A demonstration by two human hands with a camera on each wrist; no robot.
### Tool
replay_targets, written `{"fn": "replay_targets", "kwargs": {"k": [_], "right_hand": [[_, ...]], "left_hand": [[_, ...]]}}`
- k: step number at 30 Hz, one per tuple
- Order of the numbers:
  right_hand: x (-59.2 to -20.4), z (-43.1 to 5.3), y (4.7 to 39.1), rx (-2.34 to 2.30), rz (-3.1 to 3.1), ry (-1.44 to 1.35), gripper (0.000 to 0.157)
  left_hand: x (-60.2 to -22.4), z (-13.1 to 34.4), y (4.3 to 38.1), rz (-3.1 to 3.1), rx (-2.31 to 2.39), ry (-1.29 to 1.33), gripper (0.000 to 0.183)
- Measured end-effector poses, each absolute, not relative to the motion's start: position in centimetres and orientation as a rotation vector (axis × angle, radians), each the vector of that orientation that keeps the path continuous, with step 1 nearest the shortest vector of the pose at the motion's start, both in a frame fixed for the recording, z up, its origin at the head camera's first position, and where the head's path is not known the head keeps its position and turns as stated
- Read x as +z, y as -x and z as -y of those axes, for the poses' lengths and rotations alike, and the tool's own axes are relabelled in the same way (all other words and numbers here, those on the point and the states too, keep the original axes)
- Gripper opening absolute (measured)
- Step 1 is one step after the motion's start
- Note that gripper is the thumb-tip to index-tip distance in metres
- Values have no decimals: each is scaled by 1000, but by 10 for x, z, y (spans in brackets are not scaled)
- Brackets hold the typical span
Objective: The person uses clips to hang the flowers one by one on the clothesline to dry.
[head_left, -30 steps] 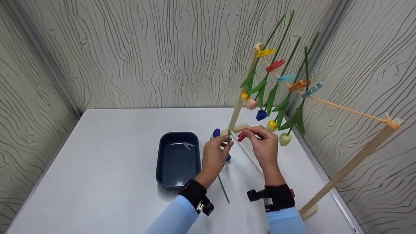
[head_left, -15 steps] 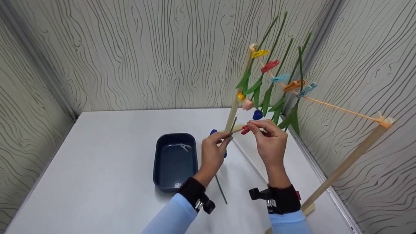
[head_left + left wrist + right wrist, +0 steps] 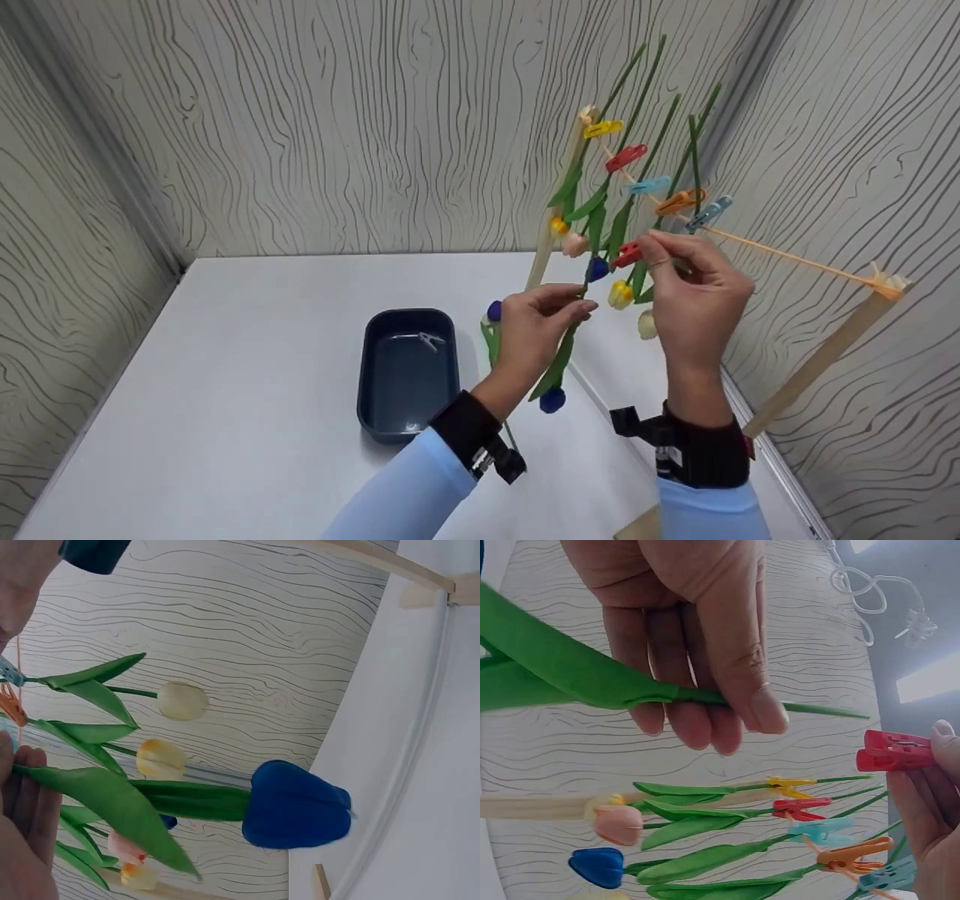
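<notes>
My left hand (image 3: 536,326) pinches the stem of a blue artificial tulip (image 3: 553,400), which hangs bloom down with its leaves below the fingers. In the left wrist view, the blue bloom (image 3: 296,804) shows large. Up and to the right, my right hand (image 3: 701,292) pinches a red clothespin (image 3: 628,254) between thumb and fingers; its tip points left toward the stem. Both hands are just in front of an orange line (image 3: 787,256). Several upside-down tulips hang there from coloured clothespins, among them a yellow clothespin (image 3: 791,783) and an orange clothespin (image 3: 855,853).
A dark blue tray (image 3: 362,375) stands left of the hands with a grey clothespin (image 3: 430,342) inside. Another blue tulip (image 3: 495,310) lies on the table, partly behind the left arm. Wooden posts hold up the line, the nearer post (image 3: 832,352) at the right.
Both hands have risen and moved right, the left lifting the blue tulip off the table area, the right carrying the red clothespin up toward the line.
</notes>
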State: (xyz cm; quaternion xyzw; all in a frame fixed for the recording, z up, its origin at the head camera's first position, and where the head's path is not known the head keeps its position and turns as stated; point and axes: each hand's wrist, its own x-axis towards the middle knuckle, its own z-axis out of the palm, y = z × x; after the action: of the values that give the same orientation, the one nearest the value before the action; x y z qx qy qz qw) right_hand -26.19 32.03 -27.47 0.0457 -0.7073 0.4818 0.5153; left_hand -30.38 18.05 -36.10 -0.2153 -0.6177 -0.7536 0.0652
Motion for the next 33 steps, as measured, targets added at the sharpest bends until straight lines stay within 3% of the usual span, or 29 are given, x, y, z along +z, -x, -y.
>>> {"fn": "replay_targets", "kwargs": {"k": [18, 33], "right_hand": [[-215, -350, 235, 926, 1642, 217, 25], [-185, -356, 223, 750, 1919, 512, 28]], "left_hand": [[-311, -242, 297, 1852, -2331, 777, 17], [-277, -280, 296, 1838, -2478, 638, 14]]}}
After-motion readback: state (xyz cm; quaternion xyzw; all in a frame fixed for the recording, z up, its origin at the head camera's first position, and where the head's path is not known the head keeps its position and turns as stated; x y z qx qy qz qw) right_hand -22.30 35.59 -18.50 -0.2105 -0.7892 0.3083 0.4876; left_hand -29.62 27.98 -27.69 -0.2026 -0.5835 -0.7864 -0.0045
